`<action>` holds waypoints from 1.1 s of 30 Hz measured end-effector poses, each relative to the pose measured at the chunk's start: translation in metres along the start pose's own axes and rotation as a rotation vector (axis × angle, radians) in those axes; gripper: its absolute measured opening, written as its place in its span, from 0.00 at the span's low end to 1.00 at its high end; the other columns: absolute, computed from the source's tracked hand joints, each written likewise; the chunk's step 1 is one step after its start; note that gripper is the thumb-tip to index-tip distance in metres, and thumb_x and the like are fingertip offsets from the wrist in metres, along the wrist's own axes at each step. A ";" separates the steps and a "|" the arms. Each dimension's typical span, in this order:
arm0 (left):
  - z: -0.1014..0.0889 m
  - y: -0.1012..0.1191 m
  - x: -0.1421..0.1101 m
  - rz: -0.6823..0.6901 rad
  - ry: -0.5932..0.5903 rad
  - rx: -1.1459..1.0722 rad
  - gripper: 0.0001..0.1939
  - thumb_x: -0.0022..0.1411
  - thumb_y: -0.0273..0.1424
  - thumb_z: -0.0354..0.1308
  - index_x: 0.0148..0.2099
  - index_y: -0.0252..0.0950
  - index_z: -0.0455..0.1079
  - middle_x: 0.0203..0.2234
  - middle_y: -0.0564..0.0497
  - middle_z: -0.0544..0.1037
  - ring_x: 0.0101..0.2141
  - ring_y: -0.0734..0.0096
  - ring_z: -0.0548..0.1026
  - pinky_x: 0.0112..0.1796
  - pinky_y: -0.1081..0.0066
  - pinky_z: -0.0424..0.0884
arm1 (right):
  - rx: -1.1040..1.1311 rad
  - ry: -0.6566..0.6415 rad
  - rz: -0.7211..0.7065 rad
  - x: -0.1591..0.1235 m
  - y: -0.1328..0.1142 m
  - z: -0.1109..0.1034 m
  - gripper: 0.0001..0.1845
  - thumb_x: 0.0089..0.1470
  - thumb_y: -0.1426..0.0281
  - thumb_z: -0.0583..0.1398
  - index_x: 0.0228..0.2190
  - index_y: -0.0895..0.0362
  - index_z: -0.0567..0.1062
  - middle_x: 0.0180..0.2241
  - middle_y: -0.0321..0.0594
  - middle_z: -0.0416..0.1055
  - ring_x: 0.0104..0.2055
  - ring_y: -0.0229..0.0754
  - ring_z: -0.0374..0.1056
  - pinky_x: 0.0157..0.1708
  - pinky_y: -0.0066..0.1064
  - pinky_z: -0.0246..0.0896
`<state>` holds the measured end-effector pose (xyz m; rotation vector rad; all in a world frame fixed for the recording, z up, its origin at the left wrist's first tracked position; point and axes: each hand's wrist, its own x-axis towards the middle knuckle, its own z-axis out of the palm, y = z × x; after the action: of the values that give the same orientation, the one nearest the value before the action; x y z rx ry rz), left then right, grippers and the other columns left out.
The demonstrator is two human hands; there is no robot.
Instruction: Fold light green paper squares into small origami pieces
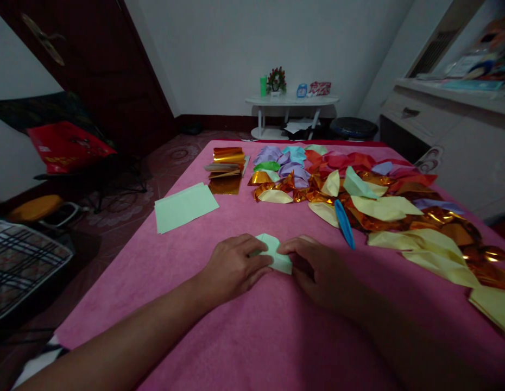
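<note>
A small folded piece of pale green paper (pixel 280 262) lies between my two hands, low over the pink cloth. My left hand (pixel 236 263) grips its left side, with the thumb and fingers closed on it. At the paper's right edge, my right hand (pixel 317 266) pinches it with curled fingers. Part of the paper is hidden behind my fingers. Ahead and to the left is a stack of flat pale green sheets (pixel 186 207). A blue, narrow folded paper piece (pixel 344 224) rests beyond my right hand.
The pink cloth (pixel 155 304) covers the table. A stack of shiny gold sheets (pixel 227 168) lies at its far left. Many folded papers, yellow (pixel 385 207), purple (pixel 269 155) and red (pixel 334 160), spread over the right side. A white side table (pixel 291 100) stands by the wall.
</note>
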<state>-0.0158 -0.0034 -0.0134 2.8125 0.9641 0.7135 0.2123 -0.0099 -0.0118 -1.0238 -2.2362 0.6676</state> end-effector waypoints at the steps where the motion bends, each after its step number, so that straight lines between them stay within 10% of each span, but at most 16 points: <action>1: 0.001 0.001 0.000 -0.012 0.014 -0.007 0.11 0.63 0.34 0.53 0.43 0.39 0.75 0.39 0.45 0.77 0.38 0.64 0.74 0.37 0.65 0.72 | 0.000 0.000 0.008 0.000 0.000 0.000 0.22 0.43 0.83 0.54 0.41 0.55 0.70 0.38 0.42 0.70 0.39 0.44 0.66 0.38 0.36 0.63; 25: 0.019 0.020 0.011 -0.465 0.124 -0.437 0.05 0.51 0.25 0.62 0.25 0.38 0.73 0.39 0.52 0.76 0.41 0.65 0.72 0.44 0.63 0.66 | -0.004 -0.007 0.035 0.000 0.001 0.000 0.23 0.39 0.85 0.55 0.39 0.55 0.69 0.33 0.40 0.68 0.38 0.45 0.65 0.37 0.35 0.61; 33: 0.019 0.020 0.013 -0.455 0.085 -0.416 0.05 0.54 0.31 0.63 0.35 0.44 0.78 0.38 0.52 0.75 0.41 0.64 0.71 0.44 0.63 0.65 | 0.058 -0.001 -0.019 0.004 0.002 0.001 0.18 0.42 0.84 0.57 0.36 0.55 0.70 0.36 0.40 0.70 0.40 0.44 0.65 0.40 0.36 0.60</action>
<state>0.0132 -0.0097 -0.0207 2.1216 1.2409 0.8516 0.2104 -0.0062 -0.0131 -0.9729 -2.2112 0.7205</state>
